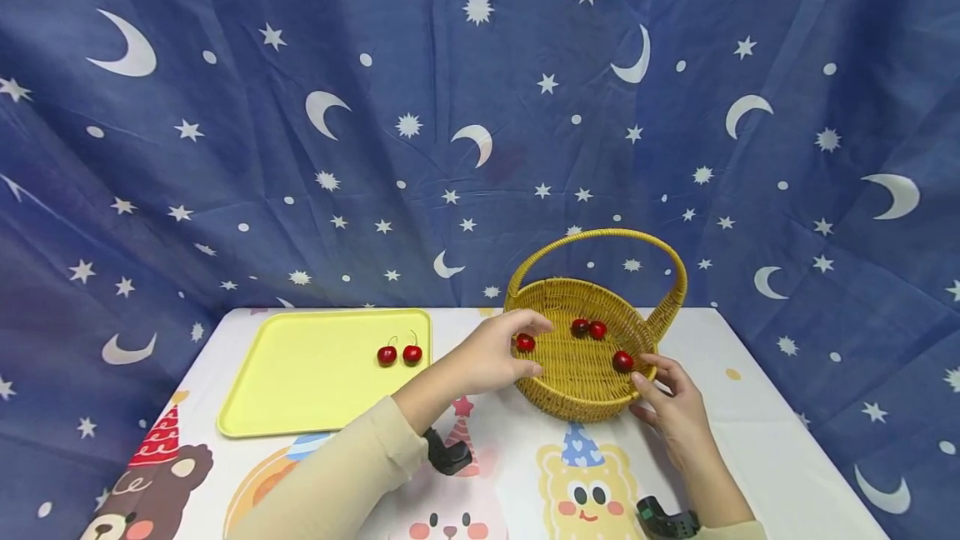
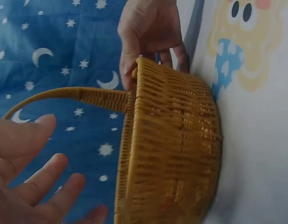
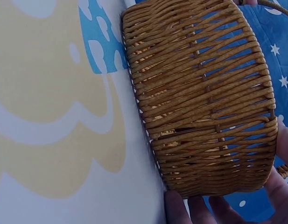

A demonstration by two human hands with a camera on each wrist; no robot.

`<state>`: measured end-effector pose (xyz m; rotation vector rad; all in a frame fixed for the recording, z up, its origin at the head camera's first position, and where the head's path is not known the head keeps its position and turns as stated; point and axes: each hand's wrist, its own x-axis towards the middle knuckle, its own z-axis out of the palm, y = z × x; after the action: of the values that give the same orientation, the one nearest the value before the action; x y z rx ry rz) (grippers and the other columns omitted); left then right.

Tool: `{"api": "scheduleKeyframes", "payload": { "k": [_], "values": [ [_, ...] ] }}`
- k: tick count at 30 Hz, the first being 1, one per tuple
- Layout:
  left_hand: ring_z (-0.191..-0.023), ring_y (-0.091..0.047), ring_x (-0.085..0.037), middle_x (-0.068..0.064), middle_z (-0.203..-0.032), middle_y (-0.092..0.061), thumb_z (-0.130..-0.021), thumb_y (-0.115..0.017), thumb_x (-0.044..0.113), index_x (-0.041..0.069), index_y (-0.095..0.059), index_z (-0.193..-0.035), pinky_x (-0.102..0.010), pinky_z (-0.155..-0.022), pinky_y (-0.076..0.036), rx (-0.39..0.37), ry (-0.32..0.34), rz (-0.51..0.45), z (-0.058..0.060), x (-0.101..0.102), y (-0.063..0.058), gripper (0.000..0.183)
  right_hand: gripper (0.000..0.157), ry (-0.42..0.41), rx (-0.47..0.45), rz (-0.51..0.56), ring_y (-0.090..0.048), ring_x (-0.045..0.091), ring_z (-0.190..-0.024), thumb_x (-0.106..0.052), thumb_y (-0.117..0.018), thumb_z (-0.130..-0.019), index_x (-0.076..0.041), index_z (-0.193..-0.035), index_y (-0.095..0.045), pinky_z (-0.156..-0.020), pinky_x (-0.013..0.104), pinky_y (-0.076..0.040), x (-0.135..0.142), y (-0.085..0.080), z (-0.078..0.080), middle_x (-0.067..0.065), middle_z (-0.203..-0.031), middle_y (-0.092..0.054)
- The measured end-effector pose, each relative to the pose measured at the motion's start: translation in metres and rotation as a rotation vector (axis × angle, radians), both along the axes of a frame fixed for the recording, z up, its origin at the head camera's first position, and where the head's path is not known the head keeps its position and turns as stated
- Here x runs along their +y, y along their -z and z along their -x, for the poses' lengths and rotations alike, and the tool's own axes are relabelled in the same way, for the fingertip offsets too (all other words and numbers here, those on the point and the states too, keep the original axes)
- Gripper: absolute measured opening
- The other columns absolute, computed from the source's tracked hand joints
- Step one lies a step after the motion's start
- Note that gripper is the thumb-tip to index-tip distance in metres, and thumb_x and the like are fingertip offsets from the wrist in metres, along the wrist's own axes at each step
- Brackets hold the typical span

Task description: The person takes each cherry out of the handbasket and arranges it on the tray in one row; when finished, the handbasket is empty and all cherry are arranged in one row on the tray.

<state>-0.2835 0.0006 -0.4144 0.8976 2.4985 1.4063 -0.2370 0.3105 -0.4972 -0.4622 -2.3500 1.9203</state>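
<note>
A yellow wicker basket (image 1: 585,408) with a tall arched handle stands at the right of the table, several red cherries (image 1: 622,362) inside. My right hand (image 1: 678,411) grips its right side, thumb at the rim and fingers on the outer wall; the right wrist view shows those fingers (image 3: 200,210) low against the weave. Over the left rim hovers my left hand (image 1: 495,350), thumb and fingers spread apart and holding nothing. One cherry (image 1: 525,342) shows between its thumb and fingers in the head view. The left wrist view shows the loosely bent fingers (image 2: 45,177) beside the basket's rim.
To the left lies a yellow tray (image 1: 300,382) with two stemmed cherries (image 1: 400,355) near its right edge. A white tablecloth (image 1: 757,440) with cartoon animals covers the table. Behind hangs a blue curtain (image 1: 420,90) with moons and stars.
</note>
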Motion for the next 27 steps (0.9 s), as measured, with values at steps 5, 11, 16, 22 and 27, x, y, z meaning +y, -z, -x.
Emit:
{"api": "scheduleKeyframes", "payload": {
  "k": [5,11,16,22,27],
  "values": [
    [-0.148,-0.054,-0.023,0.004,-0.149,-0.065,-0.091,-0.085,0.009,0.021,-0.064,-0.144,-0.049,-0.125,-0.043,-0.046,0.022,0.062,0.024,0.029,0.008,0.058,0.048,0.0,0.007,0.005,-0.067,0.005,-0.102,-0.019,-0.064,-0.109,-0.011,-0.153,-0.048,-0.084,0.031,-0.065,-0.002,-0.001,0.001,0.013,-0.149,-0.046],
    [-0.148,-0.055,-0.032,-0.01,-0.152,-0.063,-0.089,-0.083,0.005,0.015,-0.064,-0.144,-0.049,-0.124,-0.044,-0.076,0.022,0.164,0.045,0.051,0.02,0.059,0.048,-0.007,-0.002,-0.003,-0.067,0.006,-0.103,-0.019,-0.064,-0.109,-0.012,-0.154,-0.047,-0.086,0.031,-0.065,-0.001,0.0,0.0,0.016,-0.155,-0.044],
    [-0.143,-0.058,-0.031,-0.012,-0.153,-0.062,-0.09,-0.076,-0.001,0.013,-0.064,-0.144,-0.045,-0.116,-0.051,-0.072,-0.005,0.309,0.051,0.064,0.024,0.057,0.049,-0.009,0.003,-0.003,-0.068,0.006,-0.104,-0.02,-0.065,-0.109,-0.013,-0.154,-0.048,-0.086,0.03,-0.065,0.001,0.0,0.001,0.017,-0.157,-0.043],
    [-0.14,-0.059,-0.023,-0.005,-0.148,-0.066,-0.09,-0.064,-0.007,0.014,-0.071,-0.138,-0.036,-0.114,-0.051,0.007,-0.017,0.521,0.051,0.076,0.028,0.052,0.049,-0.009,-0.009,-0.015,-0.067,0.008,-0.106,-0.02,-0.065,-0.109,-0.013,-0.154,-0.048,-0.087,0.031,-0.065,0.003,0.001,0.001,0.016,-0.157,-0.043],
    [-0.118,-0.066,-0.018,-0.001,-0.126,-0.076,-0.094,-0.067,-0.004,0.017,-0.079,-0.12,-0.03,-0.101,-0.054,0.059,-0.003,0.587,0.051,0.078,0.032,0.036,0.049,-0.006,-0.011,-0.017,-0.066,0.009,-0.108,-0.022,-0.065,-0.109,-0.014,-0.154,-0.048,-0.087,0.031,-0.065,0.002,0.002,0.001,0.016,-0.157,-0.043]
  ]
}}
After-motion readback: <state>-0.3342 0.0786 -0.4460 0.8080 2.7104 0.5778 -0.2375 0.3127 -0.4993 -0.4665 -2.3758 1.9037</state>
